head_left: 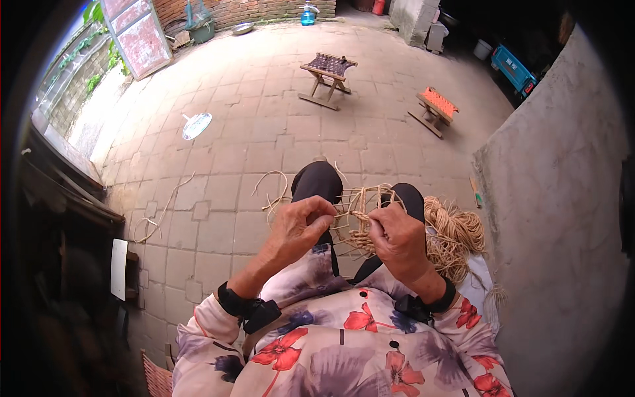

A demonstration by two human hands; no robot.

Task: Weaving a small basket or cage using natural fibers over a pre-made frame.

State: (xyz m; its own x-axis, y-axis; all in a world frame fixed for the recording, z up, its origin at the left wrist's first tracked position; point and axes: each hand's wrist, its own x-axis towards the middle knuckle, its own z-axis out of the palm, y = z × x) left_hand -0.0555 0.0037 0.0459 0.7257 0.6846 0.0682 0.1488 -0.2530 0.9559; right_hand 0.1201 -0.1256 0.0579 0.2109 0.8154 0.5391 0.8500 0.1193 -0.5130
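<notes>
Fingers [322, 206] of the L hand [296, 226] press together, seemingly pinching a thin cord strand [341, 213] at the weave's L edge; those of the R hand [405, 239] are closed on the woven cord piece [361, 231] itself, thumb side toward the L hand; the piece sits btwn the two knees, just R of the L fingertips & running under the R ones, so the R hand is nearer; its long axis is hard to tell w/ the hand over part of it, tho the top edge spans roughly L–R from knee to knee; count: 1 woven piece; 1 big tan cord bundle [456, 235] beside the R knee; at least 2 loose cord lengths [160, 223] on the paved floor [218, 159] to the L; 2 low stools farther off, 1 w/ dark seat [329, 65], 1 w/ orange seat [438, 102]; 1 round hand fan [196, 126] lying flat; 1 blue bottle [307, 16] by the brick wall [264, 23]; 2 black wristbands [243, 306], one per arm.
</notes>
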